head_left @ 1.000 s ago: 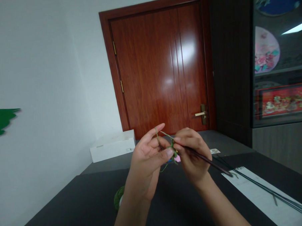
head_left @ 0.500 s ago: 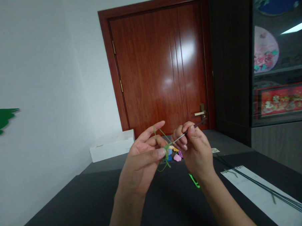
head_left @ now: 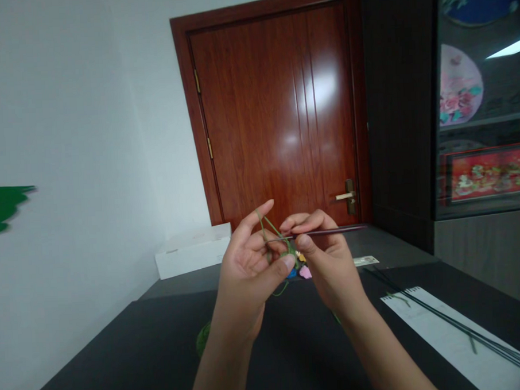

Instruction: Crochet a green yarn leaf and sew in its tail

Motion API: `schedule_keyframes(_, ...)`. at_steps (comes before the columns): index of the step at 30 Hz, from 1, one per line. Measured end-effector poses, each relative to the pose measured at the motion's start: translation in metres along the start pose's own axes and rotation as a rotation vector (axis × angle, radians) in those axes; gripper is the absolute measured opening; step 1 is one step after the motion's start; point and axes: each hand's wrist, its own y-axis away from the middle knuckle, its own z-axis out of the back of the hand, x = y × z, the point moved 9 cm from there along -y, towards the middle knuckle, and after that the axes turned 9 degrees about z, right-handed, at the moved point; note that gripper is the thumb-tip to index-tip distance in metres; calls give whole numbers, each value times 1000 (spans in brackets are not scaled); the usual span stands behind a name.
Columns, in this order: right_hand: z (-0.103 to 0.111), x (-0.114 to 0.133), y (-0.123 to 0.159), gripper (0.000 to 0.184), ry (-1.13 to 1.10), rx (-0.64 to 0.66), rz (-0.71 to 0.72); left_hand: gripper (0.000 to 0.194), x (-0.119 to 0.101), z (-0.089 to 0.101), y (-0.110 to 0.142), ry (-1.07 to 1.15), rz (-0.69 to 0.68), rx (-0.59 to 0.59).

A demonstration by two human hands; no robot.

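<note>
Both hands are raised above a dark table [head_left: 133, 350]. My left hand [head_left: 246, 270] pinches a small green crocheted piece [head_left: 291, 254] between thumb and fingers, with green yarn [head_left: 265, 223] looped over its raised index finger. My right hand [head_left: 327, 261] is closed on a thin dark crochet hook [head_left: 326, 232], which lies almost level with its tip at the yarn by my left fingers. A green yarn ball [head_left: 202, 339] shows partly behind my left forearm.
Small coloured crocheted flowers [head_left: 304, 270] lie on the table behind my hands. A white sheet [head_left: 460, 341] with several thin dark wires [head_left: 446, 319] lies at the right. A white box [head_left: 193, 251] stands by the wall, before a closed wooden door [head_left: 278, 114]. A dark cabinet is at right.
My right hand has turned the hook from pointing up to the right to lying nearly level, its tip moving left across the yarn. Both hands rose slightly.
</note>
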Motion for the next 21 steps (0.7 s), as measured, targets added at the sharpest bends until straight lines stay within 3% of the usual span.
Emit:
schedule_keyframes(10,12,1,2,14,26,-72,24,63,-1,9,2,-17,-36,-115)
schedule_keyframes(21,9,0,-3,24,-14,40,-1,58,7,13,0,41,21,-65)
